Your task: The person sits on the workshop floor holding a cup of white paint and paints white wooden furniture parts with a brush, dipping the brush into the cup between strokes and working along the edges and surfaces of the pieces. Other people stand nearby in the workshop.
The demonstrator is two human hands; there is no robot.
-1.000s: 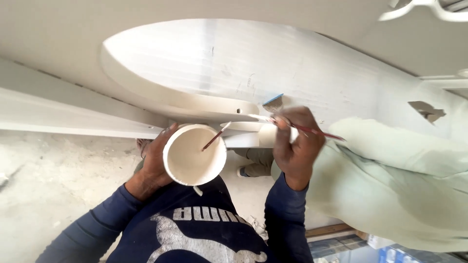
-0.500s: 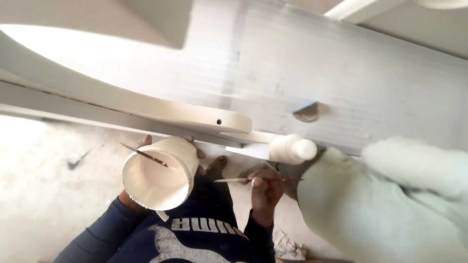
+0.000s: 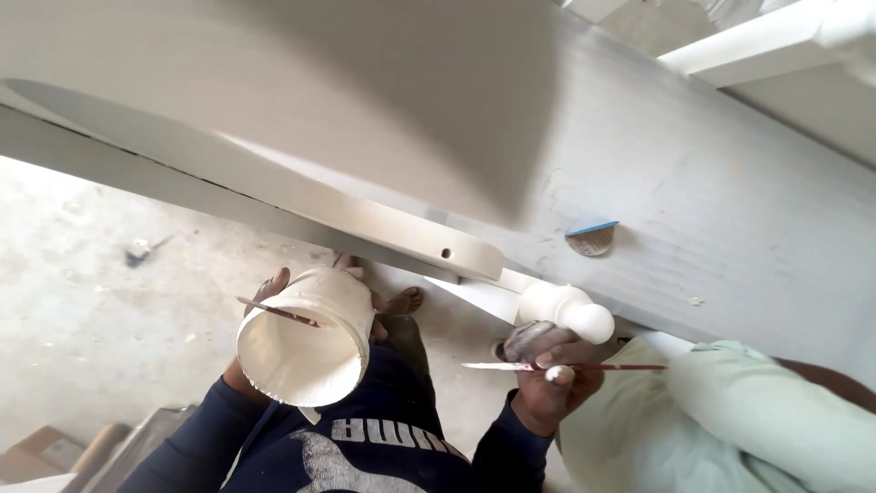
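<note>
Here the left hand (image 3: 251, 342) wraps a white plastic tub (image 3: 306, 340), a thin stick (image 3: 278, 312) across its mouth; the right hand (image 3: 547, 383) pinches a slim red-handled brush (image 3: 566, 367), seemingly paint-tipped, below white-painted wooden furniture (image 3: 639, 183), concrete floor (image 3: 82, 310) underneath.

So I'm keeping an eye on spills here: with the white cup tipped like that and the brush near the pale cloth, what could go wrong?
1. The left hand holds the white cup tilted, mouth towards the camera; anything liquid inside might run onto the dark blue top.
2. A thin stick lies loose across the cup's rim and could slide off.
3. The right hand has a thin brush whose end reaches over the pale green cloth, so it may smear it.
</note>
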